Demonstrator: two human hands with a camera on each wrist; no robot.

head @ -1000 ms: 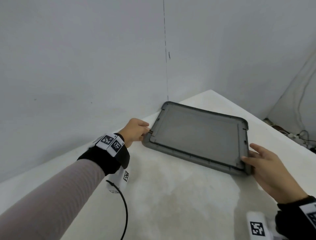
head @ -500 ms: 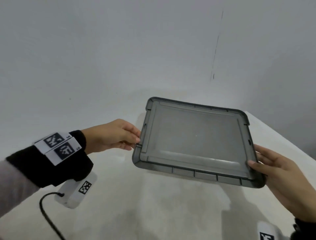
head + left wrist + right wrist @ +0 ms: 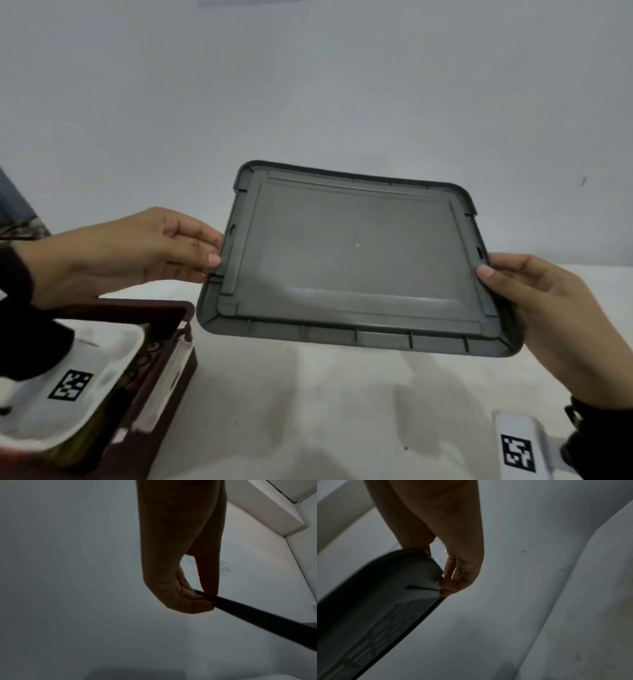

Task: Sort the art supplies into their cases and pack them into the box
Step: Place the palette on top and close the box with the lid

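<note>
The grey lid [image 3: 356, 257] is up in the air, clear of the white table [image 3: 342, 411], roughly level with its near edge dipped a little. The left hand [image 3: 137, 253] pinches its left short edge between thumb and fingertips; the left wrist view shows the same pinch on a dark, thin rim. The right hand [image 3: 555, 318] holds the opposite short edge, thumb on top and fingers curled underneath, which the right wrist view confirms.

Below and to the left of the lid sits the dark brown box [image 3: 154, 370], open at the top. A white wrist camera hides most of its inside; something white and something patterned show within, but what they are cannot be told.

No loose art supplies or separate cases lie on the visible table near the lid, so the sorting and packing look finished, or nearly so. Judging by that, what remains is to carry the lid over the box, line up its corners and press it down, provided this lid belongs to it.
</note>
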